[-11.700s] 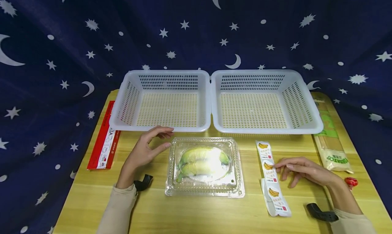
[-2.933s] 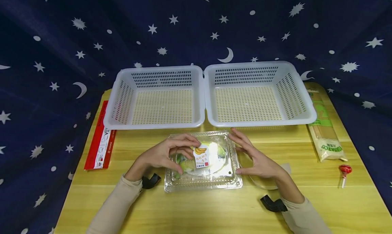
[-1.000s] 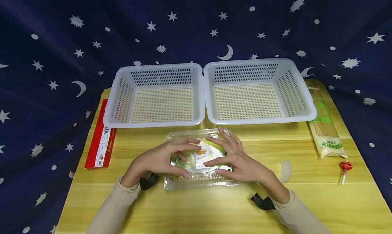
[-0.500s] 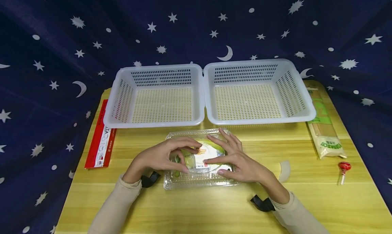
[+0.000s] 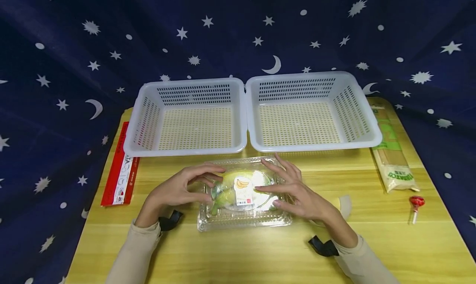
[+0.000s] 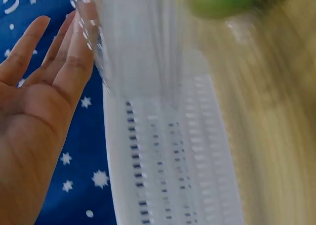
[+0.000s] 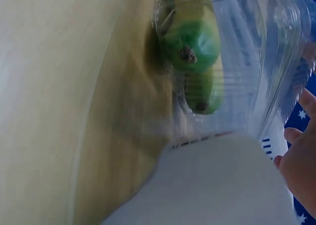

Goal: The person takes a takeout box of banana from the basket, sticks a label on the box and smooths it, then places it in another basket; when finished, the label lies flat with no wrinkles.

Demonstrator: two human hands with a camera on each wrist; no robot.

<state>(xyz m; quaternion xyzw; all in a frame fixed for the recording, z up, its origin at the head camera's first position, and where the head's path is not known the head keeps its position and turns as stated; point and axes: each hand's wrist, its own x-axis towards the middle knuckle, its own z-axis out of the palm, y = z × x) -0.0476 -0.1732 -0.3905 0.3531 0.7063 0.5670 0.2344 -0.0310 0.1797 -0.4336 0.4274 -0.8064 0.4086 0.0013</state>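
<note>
A clear plastic clamshell box (image 5: pixel 241 223) with green-yellow bananas (image 5: pixel 224 198) inside lies in front of the baskets. On its lid sits a white sticker (image 5: pixel 243 193) printed with bananas. My left hand (image 5: pixel 176 188) is at the box's left edge, fingers loosely bent, holding nothing. My right hand (image 5: pixel 299 195) spreads over the lid's right part, its index fingertip right by the sticker's edge. Banana tips (image 7: pixel 192 49) show through the box wall in the right wrist view. A white paper strip (image 5: pixel 345 206) curves out from behind my right wrist.
Two white perforated baskets (image 5: pixel 195 151) stand side by side at the back. A red packet (image 5: pixel 120 168) lies at the left, partly under a basket. At the right are a noodle packet (image 5: pixel 396 164) and a red lollipop (image 5: pixel 416 203).
Earlier my left hand pinched the sticker over the box; now the sticker lies on the lid and that hand has moved away left. My right hand has shifted slightly right.
</note>
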